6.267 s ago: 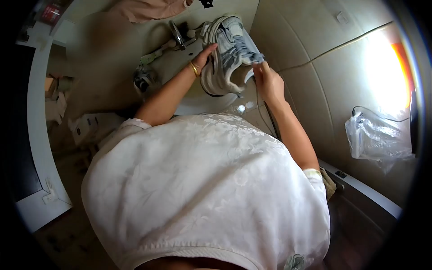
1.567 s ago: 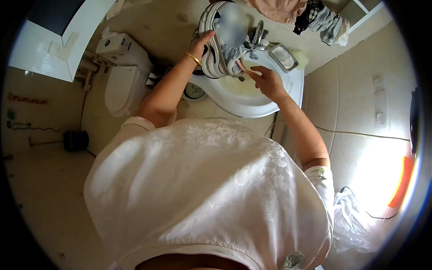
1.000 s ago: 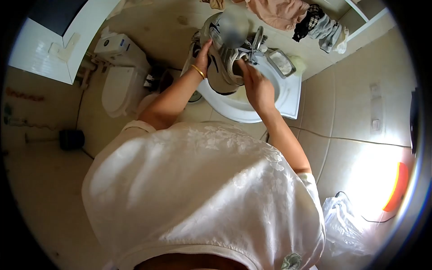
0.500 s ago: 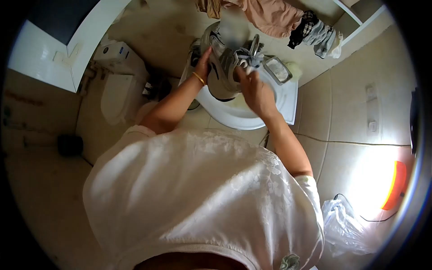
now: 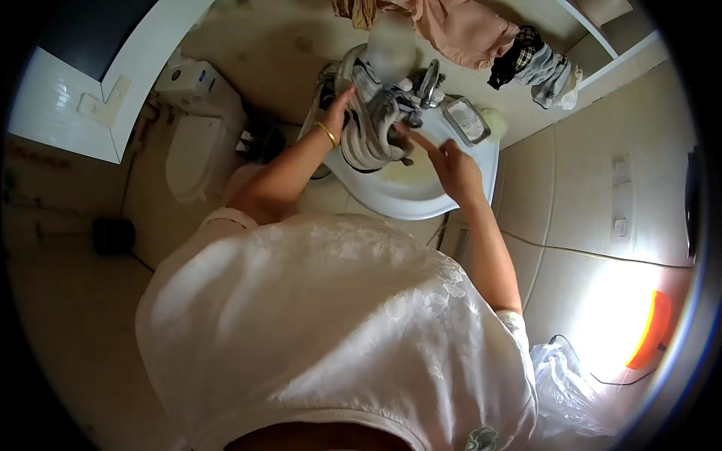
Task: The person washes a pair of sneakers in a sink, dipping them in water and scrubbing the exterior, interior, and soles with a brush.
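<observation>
A grey and white sneaker [image 5: 364, 139] is held tilted over the white washbasin [image 5: 421, 208], its collar opening turned to the right. My left hand [image 5: 335, 119], with a gold bangle at the wrist, grips the shoe along its left side; part of the fingers is hidden behind it. To the right, my right hand [image 5: 456, 170] has its index finger stretched toward the shoe's opening, the fingertip right at the collar. Its other fingers are loosely bent, with nothing visible in them. Yellowish water [image 5: 410, 174] shows in the bowl below.
Behind the shoe stands a chrome faucet [image 5: 431, 84], with a soap dish [image 5: 467, 120] on the basin's right rim. Clothes [image 5: 470, 34] and socks [image 5: 550, 71] hang above. A toilet [image 5: 194, 154] is at left; a plastic bag [image 5: 568, 391] and an orange lamp [image 5: 650, 331] are at lower right.
My right hand has come away from the laces area, moving right and down, and its index finger now points at the collar. The shoe has turned, showing more of its opening.
</observation>
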Motion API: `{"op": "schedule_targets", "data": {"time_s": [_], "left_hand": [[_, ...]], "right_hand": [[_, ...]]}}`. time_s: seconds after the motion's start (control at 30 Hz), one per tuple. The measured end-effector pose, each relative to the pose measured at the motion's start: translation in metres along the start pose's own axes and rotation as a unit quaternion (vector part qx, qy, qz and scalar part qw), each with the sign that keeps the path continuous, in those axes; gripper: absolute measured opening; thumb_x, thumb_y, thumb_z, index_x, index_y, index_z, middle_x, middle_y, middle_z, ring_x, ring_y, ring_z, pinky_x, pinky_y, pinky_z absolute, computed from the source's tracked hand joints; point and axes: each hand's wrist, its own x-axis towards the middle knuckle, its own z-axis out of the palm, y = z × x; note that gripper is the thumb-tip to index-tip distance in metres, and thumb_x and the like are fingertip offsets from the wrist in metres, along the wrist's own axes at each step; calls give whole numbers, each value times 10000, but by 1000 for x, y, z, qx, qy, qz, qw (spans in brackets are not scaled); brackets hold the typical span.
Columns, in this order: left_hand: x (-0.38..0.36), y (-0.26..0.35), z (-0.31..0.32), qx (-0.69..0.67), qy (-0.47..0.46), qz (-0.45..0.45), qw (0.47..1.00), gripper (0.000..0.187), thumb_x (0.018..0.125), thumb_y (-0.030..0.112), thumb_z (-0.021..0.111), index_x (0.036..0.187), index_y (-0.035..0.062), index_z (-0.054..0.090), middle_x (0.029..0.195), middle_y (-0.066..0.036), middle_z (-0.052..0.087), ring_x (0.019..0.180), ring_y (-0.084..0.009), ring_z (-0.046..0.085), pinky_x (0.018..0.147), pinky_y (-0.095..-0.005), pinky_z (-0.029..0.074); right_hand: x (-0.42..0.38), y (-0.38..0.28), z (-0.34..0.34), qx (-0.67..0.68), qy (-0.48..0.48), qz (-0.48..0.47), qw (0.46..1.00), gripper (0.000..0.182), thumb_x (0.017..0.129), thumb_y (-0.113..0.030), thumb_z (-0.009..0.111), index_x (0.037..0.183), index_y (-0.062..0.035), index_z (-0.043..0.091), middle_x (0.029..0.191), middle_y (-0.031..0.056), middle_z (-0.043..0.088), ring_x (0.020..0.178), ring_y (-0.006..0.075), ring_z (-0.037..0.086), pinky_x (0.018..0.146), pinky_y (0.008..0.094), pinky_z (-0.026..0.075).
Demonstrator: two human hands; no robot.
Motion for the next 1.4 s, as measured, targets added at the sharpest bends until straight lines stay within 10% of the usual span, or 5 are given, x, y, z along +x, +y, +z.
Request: {"op": "schedule_targets", "data": {"time_s": [0.2, 0.47, 0.97, 1.17, 1.4], "left_hand": [[-20, -7, 33, 2, 22, 31, 999, 536, 843, 413, 519, 1268, 94, 449, 1292, -46, 443, 1178, -207, 392, 996, -326, 291], [-9, -24, 21, 88, 76, 53, 992, 613, 805, 470, 546, 1289, 112, 432, 1286, -45, 446, 1196, -204, 381, 989, -332, 307], [6, 13, -1, -13, -63, 13, 998, 609, 791, 456, 579, 1268, 103, 445, 1288, -47, 444, 1172, -201, 403, 985, -333, 314], [2, -11, 11, 48, 6, 95, 994, 571, 830, 438, 531, 1277, 98, 432, 1273, -55, 455, 1159, -217, 409, 986, -345, 313], [-23, 15, 25, 23, -22, 83, 996, 608, 811, 478, 544, 1266, 88, 442, 1250, -64, 476, 1131, -230, 439, 964, -353, 338]], "right_hand": [[11, -15, 39, 61, 120, -129, 983, 315, 896, -212, 432, 1166, -76, 522, 786, 160, 511, 651, 361, 558, 599, 403, 442], [37, -20, 45, 89, 154, 77, 981, 299, 868, -342, 484, 862, -43, 500, 747, 209, 604, 719, 412, 571, 617, 479, 435], [-7, 10, 8, 193, -16, -57, 979, 205, 880, -211, 500, 913, -17, 557, 650, 168, 552, 596, 317, 547, 578, 356, 432], [38, -11, 53, 88, 221, -38, 971, 222, 877, -253, 492, 882, -40, 554, 693, 184, 567, 563, 358, 538, 533, 394, 426], [0, -21, -20, 0, -6, 0, 1000, 292, 881, -255, 484, 1133, -135, 568, 658, 138, 522, 629, 320, 551, 574, 358, 427]]}}
